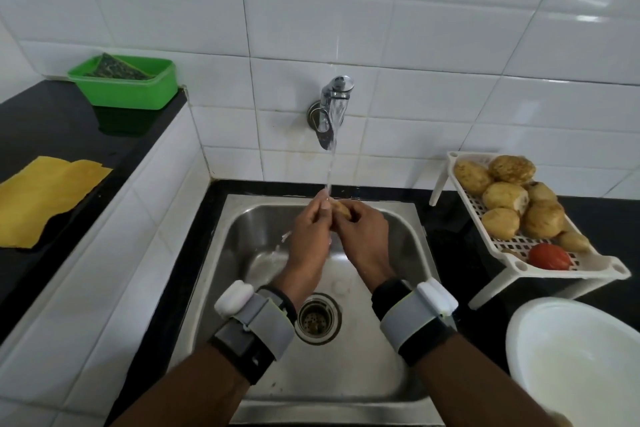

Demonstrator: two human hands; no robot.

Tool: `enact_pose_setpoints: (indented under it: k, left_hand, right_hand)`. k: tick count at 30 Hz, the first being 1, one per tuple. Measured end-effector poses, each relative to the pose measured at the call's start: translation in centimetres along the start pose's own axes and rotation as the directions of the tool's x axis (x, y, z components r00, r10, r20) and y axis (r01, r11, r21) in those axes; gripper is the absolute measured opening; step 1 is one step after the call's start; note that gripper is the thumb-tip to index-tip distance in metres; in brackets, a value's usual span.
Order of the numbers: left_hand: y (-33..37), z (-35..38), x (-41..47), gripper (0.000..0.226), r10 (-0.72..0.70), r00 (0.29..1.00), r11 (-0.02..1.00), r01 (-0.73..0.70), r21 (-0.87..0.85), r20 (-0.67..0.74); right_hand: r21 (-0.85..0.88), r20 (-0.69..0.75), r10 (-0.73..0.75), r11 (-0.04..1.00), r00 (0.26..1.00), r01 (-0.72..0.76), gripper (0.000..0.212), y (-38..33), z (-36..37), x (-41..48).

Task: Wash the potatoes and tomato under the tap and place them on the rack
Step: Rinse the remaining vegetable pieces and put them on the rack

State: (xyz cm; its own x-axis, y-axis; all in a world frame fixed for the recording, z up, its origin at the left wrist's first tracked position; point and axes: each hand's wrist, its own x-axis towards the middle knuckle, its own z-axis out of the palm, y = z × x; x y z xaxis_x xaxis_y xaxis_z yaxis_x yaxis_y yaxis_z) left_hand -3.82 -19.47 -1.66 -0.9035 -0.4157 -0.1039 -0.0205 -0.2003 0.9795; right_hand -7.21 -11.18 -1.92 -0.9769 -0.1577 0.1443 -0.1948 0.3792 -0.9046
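Water runs from the chrome tap [333, 104] on the tiled wall into the steel sink [242, 305]. Both hands meet under the stream over the sink. My left hand [310, 236] and my right hand [363, 239] are closed together around one small potato [342, 209], of which only the top shows between the fingers. On the white slotted rack [602, 269] at the right lie several potatoes [505, 196] and one red tomato [549, 256] near its front corner.
A white bowl [575, 357] stands at the lower right, in front of the rack. On the raised black counter at the left are a green tub [128, 83] and a yellow cloth [41, 198]. The sink drain [318, 317] lies below my wrists.
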Motion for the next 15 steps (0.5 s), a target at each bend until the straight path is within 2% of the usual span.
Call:
enact_pose_setpoints:
  k: [3,6,8,12,14,15]
  left_hand:
    - [-1.1,0.4,-0.5,0.038,-0.017,0.999,1.0,0.018,-0.021,0.039]
    - [-0.1,-0.6,1.2,0.036,-0.176,0.984,0.955,0.177,-0.237,0.028]
    - [0.9,-1.2,2.2,0.041,-0.214,0.975,0.922,0.223,-0.316,0.064]
    - [0.7,-0.2,0.6,0.033,-0.125,0.985,0.942,0.156,-0.296,0.121]
    - [0.4,-0.3,0.8,0.031,-0.119,0.987,0.964,0.14,-0.225,0.105]
    - [0.5,-0.6,1.3,0.03,-0.127,0.989,0.975,0.138,-0.174,0.069]
  right_hand:
    - [0.023,-0.037,0.013,1.0,0.999,-0.012,0.016,-0.1,0.0,0.4]
    - [-0.001,0.086,-0.086,0.996,0.993,0.087,0.018,-0.4,0.0,-0.8]
    - [0.002,0.129,-0.131,0.991,0.983,0.132,0.019,-0.8,0.3,-1.4]
    - [-0.006,-0.002,-0.045,0.999,0.999,0.045,0.026,-0.6,0.3,0.7]
    - [-0.033,0.0,-0.058,0.998,0.998,0.058,0.027,-0.3,0.4,0.6]
    - [-0.044,0.044,-0.091,0.995,0.995,0.093,0.029,-0.4,0.3,0.2]
